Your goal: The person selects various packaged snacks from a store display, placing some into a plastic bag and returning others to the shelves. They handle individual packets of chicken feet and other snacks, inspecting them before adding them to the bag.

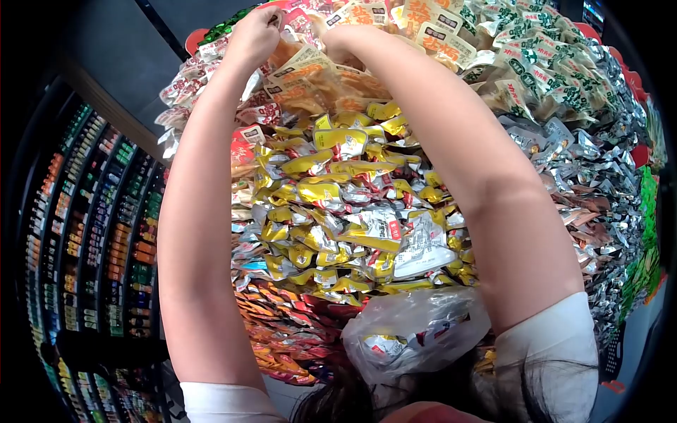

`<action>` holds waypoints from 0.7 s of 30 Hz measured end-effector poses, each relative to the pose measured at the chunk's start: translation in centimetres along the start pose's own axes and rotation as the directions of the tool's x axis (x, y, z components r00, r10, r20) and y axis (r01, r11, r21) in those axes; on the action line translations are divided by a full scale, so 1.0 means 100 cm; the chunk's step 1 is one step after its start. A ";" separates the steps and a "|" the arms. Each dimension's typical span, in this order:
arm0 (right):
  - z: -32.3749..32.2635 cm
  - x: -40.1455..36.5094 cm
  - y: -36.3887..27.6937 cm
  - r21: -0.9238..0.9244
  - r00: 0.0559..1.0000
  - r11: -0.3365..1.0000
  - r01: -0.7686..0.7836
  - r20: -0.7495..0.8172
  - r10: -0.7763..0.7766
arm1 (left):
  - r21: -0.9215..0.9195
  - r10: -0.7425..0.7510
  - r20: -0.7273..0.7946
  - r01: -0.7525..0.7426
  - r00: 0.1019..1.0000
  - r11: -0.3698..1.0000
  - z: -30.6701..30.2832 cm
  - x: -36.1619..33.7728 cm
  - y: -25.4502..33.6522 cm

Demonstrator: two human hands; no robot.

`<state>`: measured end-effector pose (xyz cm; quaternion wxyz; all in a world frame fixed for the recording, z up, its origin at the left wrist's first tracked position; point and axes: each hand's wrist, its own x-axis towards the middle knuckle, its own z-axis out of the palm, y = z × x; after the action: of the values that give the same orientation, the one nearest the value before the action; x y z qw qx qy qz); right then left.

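Note:
Both my arms reach to the far end of a heap of small snack packets. My left hand [258, 34] is closed at the top, beside pink-and-white packets [299, 22]; what its fingers hold, if anything, I cannot make out. A short way to the right, my right hand [341, 41] is bent down among the packets, with its fingers mostly hidden. Clear packets with orange print [303, 79] lie just below both hands. Yellow-and-silver packets [342, 141] fill the middle between my forearms. Nearest my body is a see-through plastic bag [423, 314] with a few packets in it.
Clear packets with green print [557, 70] are piled at the upper right, silver packets [606, 233] below them. Orange-red packets [275, 324] lie at the lower left. Shelves of bottles and goods [92, 233] stand along the left, across a grey floor [113, 49].

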<state>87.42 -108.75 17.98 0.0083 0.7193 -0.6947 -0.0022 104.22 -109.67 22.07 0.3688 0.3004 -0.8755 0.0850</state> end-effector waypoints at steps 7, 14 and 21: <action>0.000 -0.006 0.008 0.088 0.986 0.993 0.073 -0.158 -0.058 | 0.033 -0.236 0.110 0.234 0.965 0.972 -0.001 -0.001 0.010; -0.011 0.017 0.055 -0.048 0.629 0.999 0.023 -0.776 -0.052 | -0.002 -0.087 0.006 0.087 0.996 0.996 0.005 0.005 0.004; -0.034 -0.002 0.045 0.836 0.844 0.457 0.304 -0.459 0.278 | -0.090 -0.027 -0.011 0.026 1.000 0.996 0.023 0.019 0.027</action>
<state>82.97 -108.63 21.41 -0.1739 0.5909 -0.5532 0.5609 100.26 -109.25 21.97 0.3883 0.2946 -0.8721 0.0422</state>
